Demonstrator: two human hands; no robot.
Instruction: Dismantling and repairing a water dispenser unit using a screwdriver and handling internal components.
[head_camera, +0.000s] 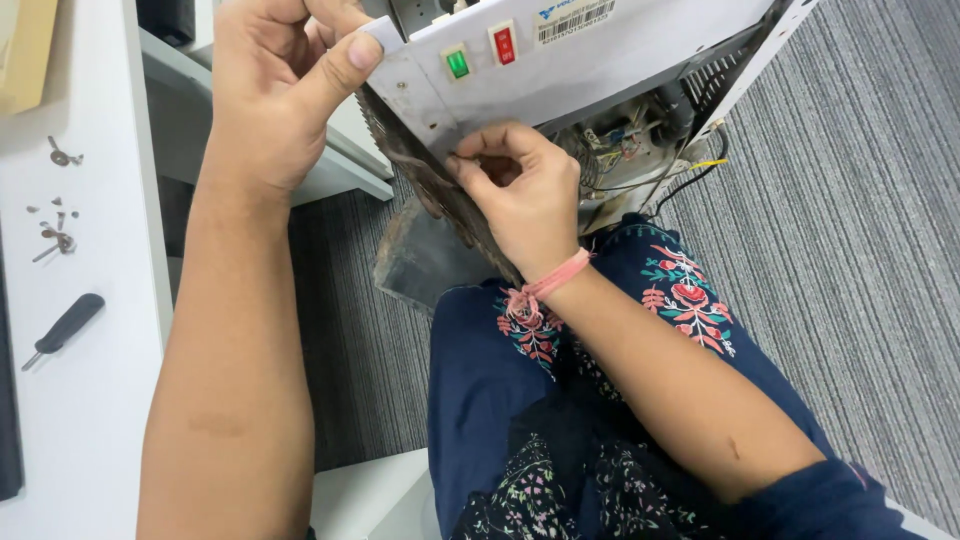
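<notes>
**Both hands on the panel of an opened appliance**

While the left hand (275, 85) clamps its thumb over the panel's (520, 75) left corner at 11 o'clock, the right hand (525, 195) sits at centre, fingers pinched tight at the panel's lower edge; whether they hold something small cannot be told. 2 switches, 1 green (457, 63) and 1 red (503, 44), sit on the panel at 12 o'clock. Loose wires (640, 150) show inside the casing at 1 o'clock. On the white counter (100, 400) at 9 o'clock lie a black-handled screwdriver (62, 330) and, above it, scattered screws (55, 225). Grey carpet (870, 250) fills 3 o'clock.
</notes>
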